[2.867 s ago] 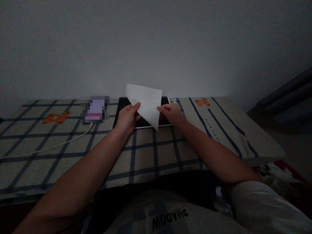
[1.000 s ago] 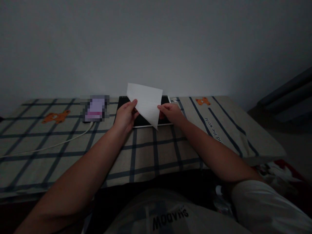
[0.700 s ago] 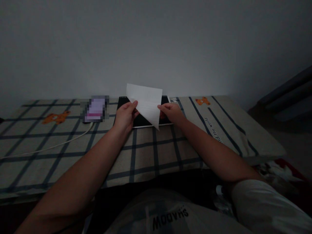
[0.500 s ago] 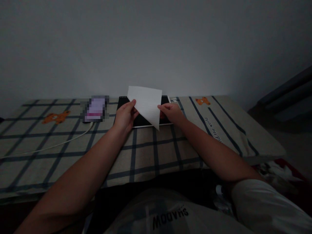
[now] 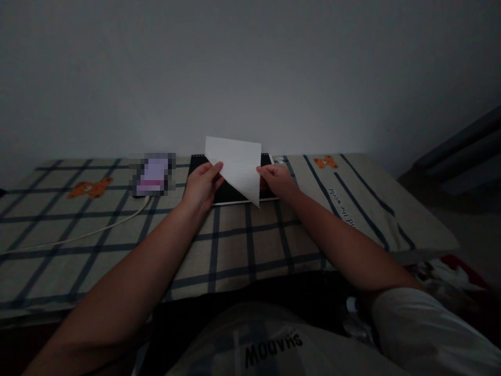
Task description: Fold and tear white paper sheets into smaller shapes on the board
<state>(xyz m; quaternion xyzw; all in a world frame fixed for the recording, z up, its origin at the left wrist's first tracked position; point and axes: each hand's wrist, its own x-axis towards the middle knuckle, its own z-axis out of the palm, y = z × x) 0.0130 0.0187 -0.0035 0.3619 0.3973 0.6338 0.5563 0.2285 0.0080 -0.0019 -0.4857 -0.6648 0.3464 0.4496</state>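
Observation:
A white sheet of paper (image 5: 239,164), with a slanting lower left edge that runs down to a point, is held up between my hands. My left hand (image 5: 201,185) pinches its left edge between thumb and fingers. On the right edge, my right hand (image 5: 277,179) has the paper between thumb and forefinger. Beneath the sheet lies a flat black pad or calendar (image 5: 230,195) with small holes or binding along its top edge and a pale rim. The paper and my hands hide much of it.
A phone (image 5: 153,175), blurred out, rests to the left with a white cable (image 5: 117,223) attached. The checked tablecloth (image 5: 235,250) has bear prints and lettering. A grey wall (image 5: 250,68) stands right behind the table. A clear bottle (image 5: 356,318) is below the front edge.
My left thumb has moved slightly right and down along the paper. The sheet and my right hand have shifted a little to the right.

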